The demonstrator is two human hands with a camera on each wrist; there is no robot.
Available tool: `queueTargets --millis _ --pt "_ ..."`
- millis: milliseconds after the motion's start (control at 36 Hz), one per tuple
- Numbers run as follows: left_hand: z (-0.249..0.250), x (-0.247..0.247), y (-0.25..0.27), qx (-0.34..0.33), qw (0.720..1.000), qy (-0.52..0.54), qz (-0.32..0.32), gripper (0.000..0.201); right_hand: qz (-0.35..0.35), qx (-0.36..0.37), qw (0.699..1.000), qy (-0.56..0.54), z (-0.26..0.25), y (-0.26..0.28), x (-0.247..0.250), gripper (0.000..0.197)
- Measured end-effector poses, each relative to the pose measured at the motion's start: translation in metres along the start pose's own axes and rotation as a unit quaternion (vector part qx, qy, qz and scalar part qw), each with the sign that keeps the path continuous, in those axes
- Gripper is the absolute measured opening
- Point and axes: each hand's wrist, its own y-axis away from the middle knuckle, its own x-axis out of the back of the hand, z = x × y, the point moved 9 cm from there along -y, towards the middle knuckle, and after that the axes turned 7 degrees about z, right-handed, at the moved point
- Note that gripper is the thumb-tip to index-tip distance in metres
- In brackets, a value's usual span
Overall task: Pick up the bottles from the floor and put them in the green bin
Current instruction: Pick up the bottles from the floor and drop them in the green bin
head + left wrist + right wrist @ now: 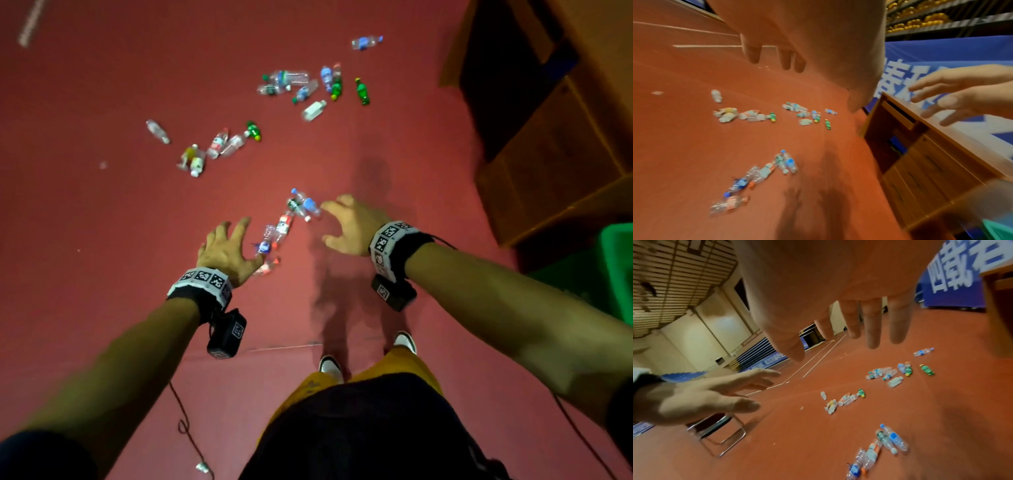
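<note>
Several empty plastic bottles lie on the red floor in loose groups. The nearest group (pixel 286 222) lies below and between my hands, with a blue-labelled bottle (pixel 310 205) at its far end. My left hand (pixel 227 250) hovers over the group's near end, fingers spread, holding nothing. My right hand (pixel 346 224) hangs to the right of the group, fingers spread and empty. A middle group (pixel 212 147) and a far group (pixel 305 87) lie further off. The green bin (pixel 616 267) stands at the right edge, behind my right forearm.
A wooden cabinet (pixel 548 130) with open compartments stands along the right, next to the bin. A lone bottle (pixel 366 41) lies far off near it. A metal-framed chair (pixel 715 433) stands to the left. A thin cable (pixel 186 428) runs on the floor by my legs.
</note>
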Motion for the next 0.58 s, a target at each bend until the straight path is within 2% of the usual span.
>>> queueTargets --millis 139,250,361,500,583 --pt "-0.079 0.012 -0.006 0.057 0.998 0.011 0.021 0.09 -0.015 0.014 1.0 0.02 -0.039 -0.036 -0.02 0.068" --pt "-0.114 0.006 -0.017 0.086 0.996 0.007 0.005 0.089 -0.033 0.035 0.999 0.025 -0.055 -0.069 -0.039 0.069" --pt "-0.125 0.001 -0.039 0.082 0.997 0.008 0.007 0.088 -0.036 0.041 0.998 0.018 -0.061 -0.108 -0.053 0.068" --pt "-0.125 0.008 -0.094 0.064 0.998 0.002 -0.017 0.089 -0.046 0.038 0.998 -0.015 -0.068 -0.166 -0.059 0.071" --pt "-0.123 0.022 -0.129 0.054 0.998 0.009 -0.019 0.088 -0.051 0.04 0.997 -0.036 -0.07 -0.201 -0.061 0.081"
